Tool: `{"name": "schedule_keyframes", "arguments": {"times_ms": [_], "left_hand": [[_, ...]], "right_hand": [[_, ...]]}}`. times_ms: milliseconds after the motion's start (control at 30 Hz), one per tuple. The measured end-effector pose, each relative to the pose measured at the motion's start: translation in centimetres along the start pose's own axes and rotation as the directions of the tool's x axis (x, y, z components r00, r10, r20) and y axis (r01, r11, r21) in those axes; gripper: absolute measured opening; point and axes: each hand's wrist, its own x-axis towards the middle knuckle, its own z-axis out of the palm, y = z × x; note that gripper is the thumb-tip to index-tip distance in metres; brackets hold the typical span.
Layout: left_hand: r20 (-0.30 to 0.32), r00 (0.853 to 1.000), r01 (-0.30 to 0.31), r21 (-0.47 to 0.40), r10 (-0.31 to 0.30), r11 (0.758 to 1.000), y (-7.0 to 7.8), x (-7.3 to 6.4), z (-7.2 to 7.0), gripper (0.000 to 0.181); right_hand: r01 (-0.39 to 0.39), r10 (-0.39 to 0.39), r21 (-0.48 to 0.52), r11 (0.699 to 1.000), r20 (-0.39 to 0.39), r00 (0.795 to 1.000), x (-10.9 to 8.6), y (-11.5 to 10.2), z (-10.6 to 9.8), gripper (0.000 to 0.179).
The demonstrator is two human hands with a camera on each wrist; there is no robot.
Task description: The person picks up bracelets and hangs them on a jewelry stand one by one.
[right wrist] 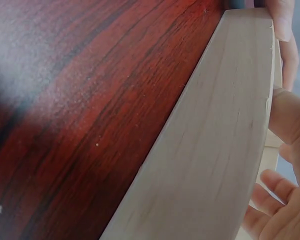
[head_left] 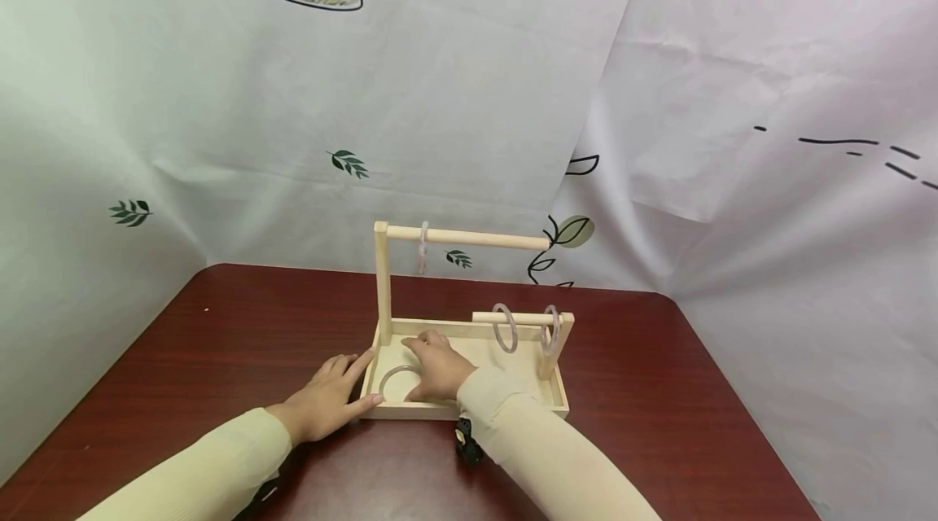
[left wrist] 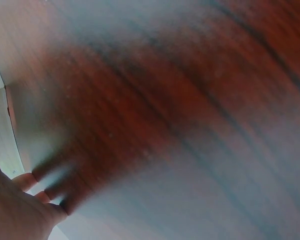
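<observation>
A pale wooden jewelry stand [head_left: 407, 412] with a shallow tray base stands on the table. My left hand [head_left: 322, 403] rests at its left front corner, fingers extended, index and thumb touching the rim. Inside the tray, my right hand [head_left: 442, 368] reaches down with thumb and fingers spread apart. Beside it lies a pale bangle [head_left: 396, 369], partly hidden by that hand; contact between them cannot be made out. One bangle [head_left: 422, 248] hangs on the tall upper bar. Two more, a middle bangle [head_left: 506, 328] and a right-hand bangle [head_left: 551, 330], hang on the lower bar.
The dark red wooden table [head_left: 645, 423] extends around the stand. A white printed cloth [head_left: 454, 98] hangs behind it and at both sides. The upper bar [head_left: 487, 239] juts right from its post, and the lower bar [head_left: 528, 317] juts left.
</observation>
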Motion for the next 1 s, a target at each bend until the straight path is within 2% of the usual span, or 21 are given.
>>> {"name": "schedule_keyframes", "arguments": {"times_ms": [500,1000], "left_hand": [[-0.013,1.000,-0.003,0.002,0.003,1.000,0.19,0.02,-0.15,0.078],[-0.003,1.000,-0.004,0.002,0.004,1.000,0.17,0.02,-0.21,0.079]], "right_hand": [[-0.006,0.006,-0.063,0.998,0.014,1.000,-0.03,-0.38,0.06,0.083],[-0.032,0.034,-0.055,0.998,0.043,0.998,0.74,0.20,0.59,0.083]]}}
